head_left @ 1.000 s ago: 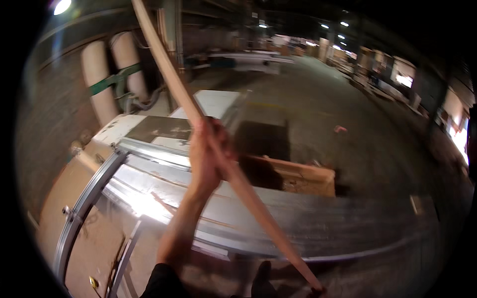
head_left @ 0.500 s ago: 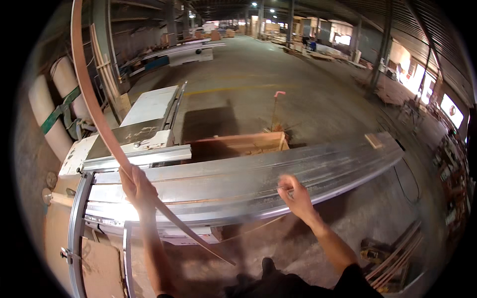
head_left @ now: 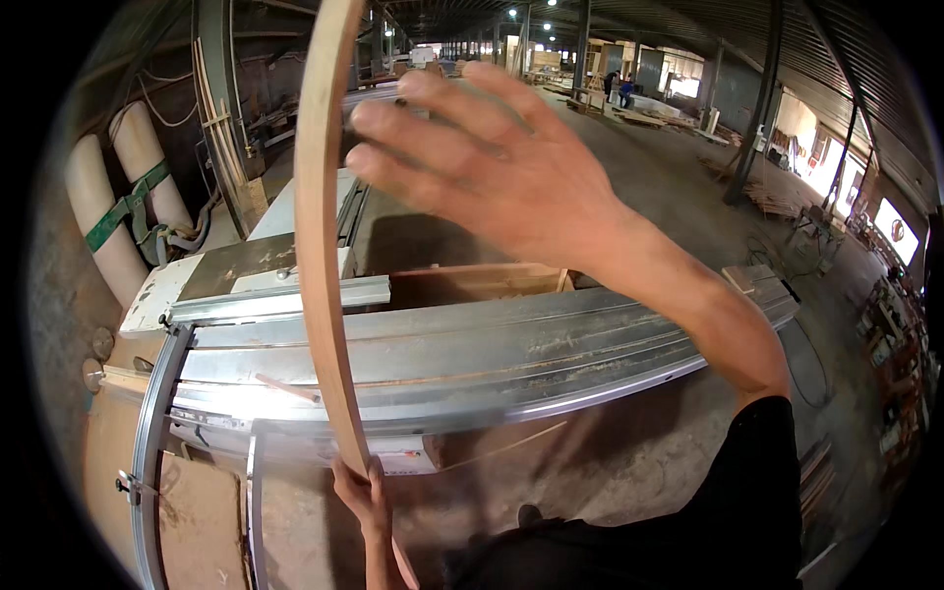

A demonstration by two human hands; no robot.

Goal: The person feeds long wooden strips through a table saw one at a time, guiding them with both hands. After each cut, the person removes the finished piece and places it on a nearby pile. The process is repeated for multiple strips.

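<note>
A long narrow wooden strip (head_left: 321, 226) stands steeply in front of me, its top running past the upper edge of the picture. Low down on it, my left hand (head_left: 362, 500) is closed round the strip, just in front of the machine's near edge. My right hand (head_left: 506, 162) is raised close to the camera with its fingers spread, holding nothing. Its fingertips point at the strip's upper part; whether they touch it I cannot tell. Below lies the long metal sliding table (head_left: 472, 359) of a saw, with a short thin wooden piece (head_left: 287, 387) on its left part.
A wooden box (head_left: 462, 283) sits behind the table, and a small wood block (head_left: 752, 278) rests at its right end. Left are a metal crossbar (head_left: 157, 433), a brown board (head_left: 202, 521) and white dust bags (head_left: 108, 221). Thin strips (head_left: 816, 472) lie on the floor at right.
The strip has swung more upright and shifted right. My left hand has moved down and toward me with it. My right hand has risen from over the table to the strip's upper part, fingers spreading.
</note>
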